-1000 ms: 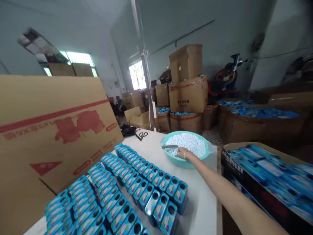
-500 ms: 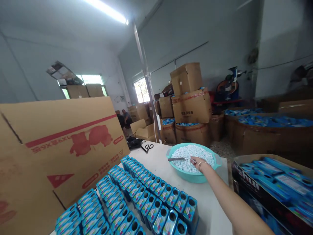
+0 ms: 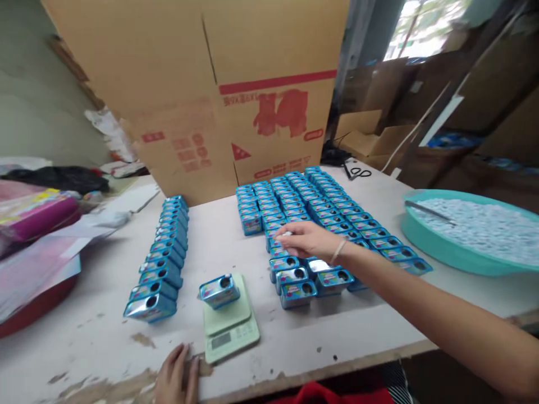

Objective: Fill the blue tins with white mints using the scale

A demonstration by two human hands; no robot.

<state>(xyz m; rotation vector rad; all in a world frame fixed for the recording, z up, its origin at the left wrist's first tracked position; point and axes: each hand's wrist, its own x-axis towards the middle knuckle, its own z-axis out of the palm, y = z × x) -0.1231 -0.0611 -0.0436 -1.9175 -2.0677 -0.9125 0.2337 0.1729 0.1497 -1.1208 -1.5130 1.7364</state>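
Note:
My right hand (image 3: pixel 309 240), fingers pinched around a few small white pellets (image 3: pixel 287 234), is above the rows of blue tins (image 3: pixel 290 202). Each tin has a round dark hole in its top. At the table's front edge my left hand (image 3: pixel 177 376) lies with its fingers stretched out, holding nothing, just left of a pale green kitchen scale (image 3: pixel 227 320). One blue tin (image 3: pixel 219 290) stands on the scale's platform. More white pellets (image 3: pixel 497 227) fill a turquoise basin (image 3: pixel 455 249) at the right, where a metal utensil (image 3: pixel 429 211) rests on the rim.
A separate row of blue tins (image 3: pixel 166 264) stands left of the scale. Behind everything rises a large cardboard box (image 3: pixel 177 129). Black scissors (image 3: pixel 357 173) lie at the back right. Papers and a magenta package (image 3: pixel 46 216) sit at the far left.
My right hand has left the basin and moved left over the tins, with pellets in its fingers. The view has turned left and down, bringing my left hand and the scale into sight.

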